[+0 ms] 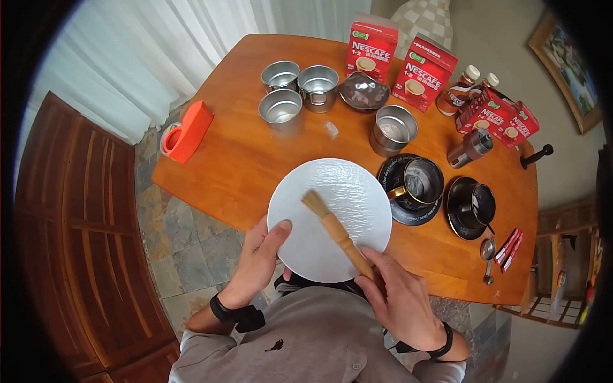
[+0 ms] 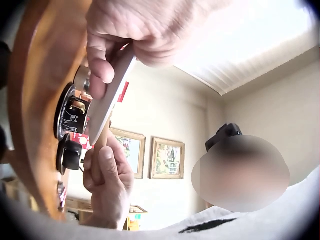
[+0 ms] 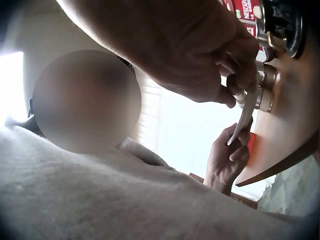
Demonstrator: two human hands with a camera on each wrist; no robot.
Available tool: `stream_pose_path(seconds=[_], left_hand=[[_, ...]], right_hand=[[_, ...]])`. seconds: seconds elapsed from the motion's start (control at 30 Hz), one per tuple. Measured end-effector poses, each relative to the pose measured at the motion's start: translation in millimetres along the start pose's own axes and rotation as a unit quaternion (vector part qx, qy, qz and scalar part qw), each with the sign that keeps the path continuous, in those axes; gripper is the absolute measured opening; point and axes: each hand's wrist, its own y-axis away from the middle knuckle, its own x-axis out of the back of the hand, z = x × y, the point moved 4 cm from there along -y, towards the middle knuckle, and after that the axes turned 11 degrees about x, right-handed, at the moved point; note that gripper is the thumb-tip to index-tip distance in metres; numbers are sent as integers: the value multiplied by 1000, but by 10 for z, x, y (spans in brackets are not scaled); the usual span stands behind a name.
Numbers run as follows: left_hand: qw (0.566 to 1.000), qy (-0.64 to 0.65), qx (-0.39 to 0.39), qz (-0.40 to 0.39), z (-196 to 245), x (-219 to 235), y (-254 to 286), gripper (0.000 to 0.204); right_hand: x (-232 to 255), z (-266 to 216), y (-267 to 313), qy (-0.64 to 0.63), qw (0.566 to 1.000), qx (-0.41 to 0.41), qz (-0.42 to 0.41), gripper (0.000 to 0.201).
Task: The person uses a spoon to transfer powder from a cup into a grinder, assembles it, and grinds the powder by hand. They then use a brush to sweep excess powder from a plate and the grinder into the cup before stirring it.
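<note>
A round white plate [image 1: 300, 242] is held over the table's near edge, its surface glossy and streaked. My left hand [image 1: 260, 258] grips its left rim, thumb on top and fingers underneath; the left wrist view shows the plate [image 2: 106, 102] edge-on in that grip. With my right hand [image 1: 402, 297] I hold a wooden-handled brush [image 1: 337, 231] by its handle end. Its pale bristles [image 1: 314, 202] lie over the plate's upper left part. In the left wrist view, the right hand's [image 2: 112, 180] thumb and fingers wrap the handle, close beside the plate.
On the wooden table [image 1: 223, 153] stand several metal cups [image 1: 281, 108], a dark dish [image 1: 364, 91], red Nescafe boxes [image 1: 426, 71] and jars [image 1: 457, 92]. Black cups [image 1: 423, 180] on saucers sit right of the plate, near a grinder [image 1: 470, 148] and red sachets [image 1: 509, 250]. An orange object [image 1: 191, 131] lies left.
</note>
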Motion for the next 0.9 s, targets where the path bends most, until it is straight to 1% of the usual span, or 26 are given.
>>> stream_pose_path(seconds=[0.1,0.13,0.23,0.27,0.37,0.4,0.5,0.53,0.57,0.63,0.67,0.8,0.9], left_hand=[[999,2,15,49,-4,74,85,39],[998,2,14,54,-32,129,98,38],[997,-4,12,73,-155,402,153,36],[996,-9,8,85,-190,489,177,36],[995,-24,6,101,-261,760,281,40],[994,-32,8,103,-297,868,313,40],[993,-64,19,99,-409,1200,431,43],[991,-80,28,99,-439,1302,482,43],[990,-97,37,99,-471,1394,528,44],[990,-88,55,98,-566,1564,608,47],[990,-77,64,97,-643,1656,639,47],[987,-76,110,91,-899,2004,751,46],[983,-89,130,95,-955,2101,814,46]], right_hand=[[57,-72,-52,-30,999,9,10,43],[91,-86,-77,-44,999,10,15,42],[167,-19,-174,26,990,41,131,40],[178,34,-265,72,972,104,200,38],[66,158,-544,180,952,64,239,37],[-7,192,-648,228,944,66,230,36],[-273,404,-909,300,933,18,198,37],[-318,432,-994,315,929,23,193,34],[-339,481,-1086,314,929,27,196,32],[-362,568,-1276,311,928,33,201,28],[-346,577,-1363,312,926,46,209,20],[-408,832,-1608,325,926,32,188,17],[-416,864,-1549,320,929,32,182,17]])
